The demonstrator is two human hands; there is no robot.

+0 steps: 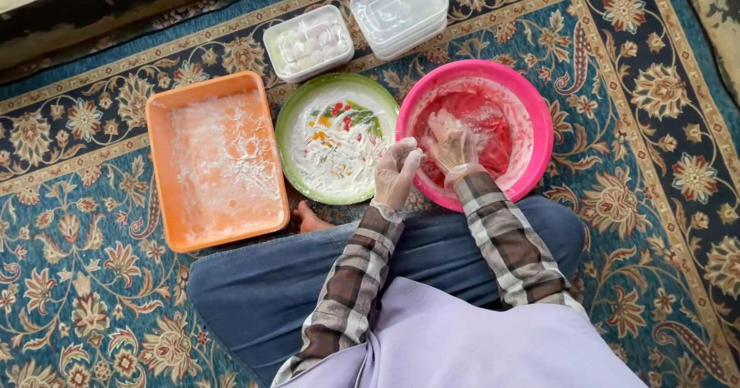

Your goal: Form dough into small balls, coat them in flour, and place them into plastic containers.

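Observation:
I sit cross-legged on a patterned carpet. A pink bowl [532, 103] in front of me holds red, sticky dough [497, 130]. My right hand [449, 143], in a clear plastic glove, is inside the bowl with its fingers spread over the red dough. My left hand [397, 171], also gloved, hovers at the bowl's near-left rim with fingers curled; I cannot see anything clearly held in it. A green-rimmed plate [297, 153] dusted with white flour and small coloured bits lies just left of the bowl.
An orange rectangular tray [160, 180] coated in white flour lies at left. Two clear plastic containers stand beyond: one [308, 43] with pale pieces inside, one lidded stack [399, 9]. My bare toes [311, 220] show under the plate's edge.

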